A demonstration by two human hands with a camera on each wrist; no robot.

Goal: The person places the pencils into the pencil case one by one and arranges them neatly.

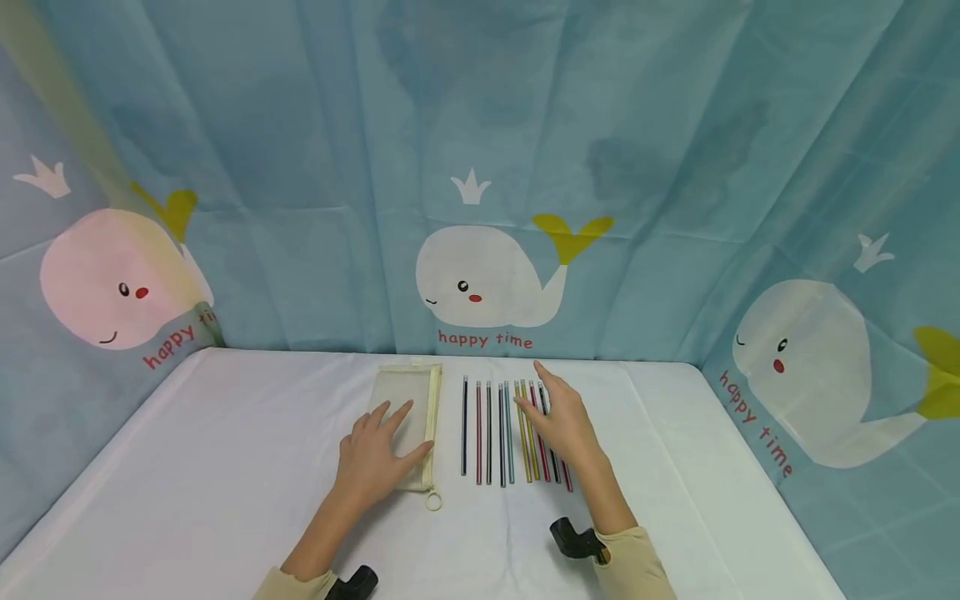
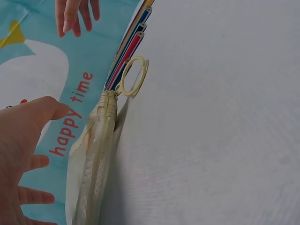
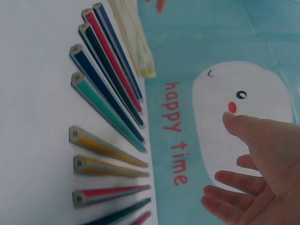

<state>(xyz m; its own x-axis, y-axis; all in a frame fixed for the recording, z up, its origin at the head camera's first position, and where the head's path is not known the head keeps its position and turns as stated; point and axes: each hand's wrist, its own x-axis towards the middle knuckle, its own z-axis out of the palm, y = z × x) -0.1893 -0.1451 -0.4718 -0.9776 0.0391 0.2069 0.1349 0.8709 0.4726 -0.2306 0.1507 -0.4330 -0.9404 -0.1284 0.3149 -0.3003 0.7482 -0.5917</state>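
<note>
A flat cream mesh pencil case [image 1: 408, 417] lies lengthwise on the white table, its zip edge facing 3 o'clock and a ring pull [image 1: 433, 501] at its 6 o'clock end. Just beside it, at 3 o'clock, coloured pencils [image 1: 510, 432] lie in a near-parallel row, pointing toward 12 o'clock.
</note>
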